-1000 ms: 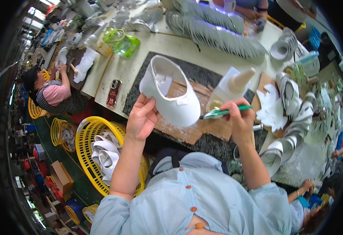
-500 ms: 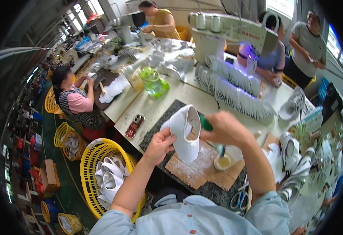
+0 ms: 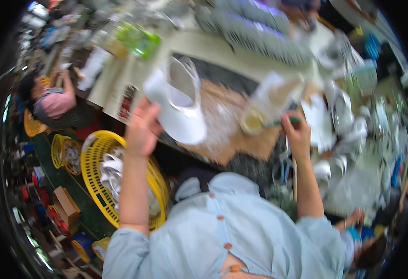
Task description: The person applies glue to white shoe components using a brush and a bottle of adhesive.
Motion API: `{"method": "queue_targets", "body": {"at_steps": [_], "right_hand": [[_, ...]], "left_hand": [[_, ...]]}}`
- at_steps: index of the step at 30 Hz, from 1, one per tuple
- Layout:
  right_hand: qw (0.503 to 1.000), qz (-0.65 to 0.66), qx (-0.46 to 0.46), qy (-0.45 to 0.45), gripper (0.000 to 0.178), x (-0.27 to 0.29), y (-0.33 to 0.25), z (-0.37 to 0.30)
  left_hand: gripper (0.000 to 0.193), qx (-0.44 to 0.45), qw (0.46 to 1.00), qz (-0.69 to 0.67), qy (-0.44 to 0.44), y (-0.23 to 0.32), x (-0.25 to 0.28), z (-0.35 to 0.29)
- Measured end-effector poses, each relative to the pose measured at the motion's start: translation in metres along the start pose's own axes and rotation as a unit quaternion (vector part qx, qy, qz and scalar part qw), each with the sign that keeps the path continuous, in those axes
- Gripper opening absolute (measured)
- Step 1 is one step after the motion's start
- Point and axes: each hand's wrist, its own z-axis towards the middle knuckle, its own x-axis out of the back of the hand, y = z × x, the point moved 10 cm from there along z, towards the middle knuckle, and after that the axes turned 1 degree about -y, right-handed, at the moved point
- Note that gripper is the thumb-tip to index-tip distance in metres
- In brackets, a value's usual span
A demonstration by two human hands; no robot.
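We see the white shoe upper raised over the left part of the cardboard, its opening facing up. Our left hand pinches it at its left side, thumb and fingers closed on the edge. Our right hand has its fingers closed around the green handle of a brush, whose tip reaches into a pale container.

Any marking on the dark red phone-shaped object near the table edge is too blurred for us to read.

The pale container has yellowish stuff in its near end and lies between the upper and our right hand. At our left, a large yellow basket holds white shoe pieces; our left forearm hides part of it. Beyond it, a smaller yellow basket holds pale scraps. A bright green clear vessel sits farther up the table.

The cardboard lies on a dark mat, with blue-handled scissors just below our right hand. Nested whitish pieces run in rows at the far side, and more white uppers crowd the right. At far left works a person in a pink top.
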Motion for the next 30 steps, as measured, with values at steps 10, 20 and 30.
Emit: {"method": "queue_targets", "body": {"at_steps": [10, 20, 30], "right_hand": [[0.995, 0.092, -0.006, 0.04, 0.019, -0.027, 0.07, -0.024], [0.973, 0.111, -0.201, 0.038, 0.032, -0.021, 0.111, -0.025], [0.974, 0.121, -0.016, -0.19, 0.018, -0.199, 0.044, 0.001]], "left_hand": [[0.031, 0.097, 0.993, 0.07, 0.019, -0.03, 0.025, -0.01], [0.032, 0.259, 0.961, 0.093, 0.007, -0.067, 0.09, -0.02], [0.023, 0.371, 0.91, 0.182, 0.003, -0.15, 0.142, 0.044]]}}
